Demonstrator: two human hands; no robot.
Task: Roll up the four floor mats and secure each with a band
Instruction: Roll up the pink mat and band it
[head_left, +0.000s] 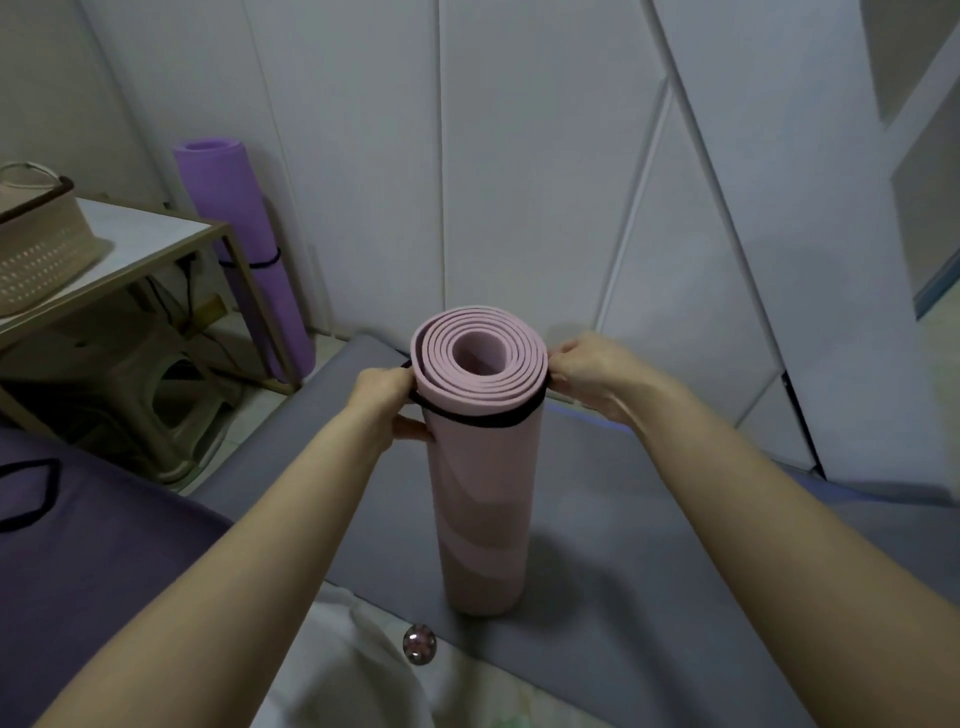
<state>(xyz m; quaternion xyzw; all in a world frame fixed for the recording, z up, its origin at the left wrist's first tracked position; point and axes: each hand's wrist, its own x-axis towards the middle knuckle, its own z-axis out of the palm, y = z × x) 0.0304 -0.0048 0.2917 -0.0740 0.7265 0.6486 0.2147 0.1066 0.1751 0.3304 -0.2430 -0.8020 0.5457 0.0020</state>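
A rolled pink mat (483, 499) stands upright on a flat grey mat (649, 561). A black band (478, 419) circles the pink roll just below its top end. My left hand (387, 402) pinches the band on the roll's left side, with the thumb against the roll. My right hand (587, 371) pinches the band on the right side. A rolled purple mat (244, 249) with a black band around its middle leans against the wall at the back left. A dark purple mat (104, 571) lies flat at the left, with another black band (31, 493) on it.
A low table (140, 244) with a woven basket (36, 244) stands at the left, a plastic stool (156, 415) under it. White cabinet doors (519, 156) close the back. A small round shiny object (420, 643) lies on the floor near the grey mat's front edge.
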